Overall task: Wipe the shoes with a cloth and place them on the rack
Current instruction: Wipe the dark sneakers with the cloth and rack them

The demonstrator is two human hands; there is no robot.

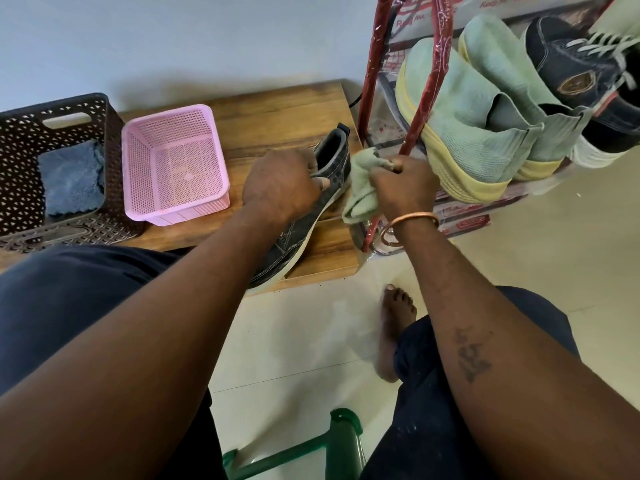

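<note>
Wood-grain bench [277, 112] is seen to carry one dark grey shoe [298, 233], heel toward the wall and toe toward the person, with the toe reaching the near edge. The shoe is gripped at its collar by the left hand [280, 181]: the fingers [313, 164] are curled over the opening and the thumb is pressed on the outer side.

A pale green cloth [362, 188] is held bunched in the right hand [403, 188], whose fingers are closed round it. The cloth hangs just beside the shoe's heel; contact with the shoe cannot be confirmed. The right hand lies against a red upright of the rack [437, 67]; whether that upright is also held cannot be told. A copper bangle [408, 220] is worn on the right wrist.

On the rack, to the right of the bench, a pair of green shoes [460, 109] and a dark sneaker [571, 64] are stored.

On the bench's left part a pink basket [194, 209] is noted, and beside it a brown basket [20, 150] containing a blue cloth [71, 178].
</note>
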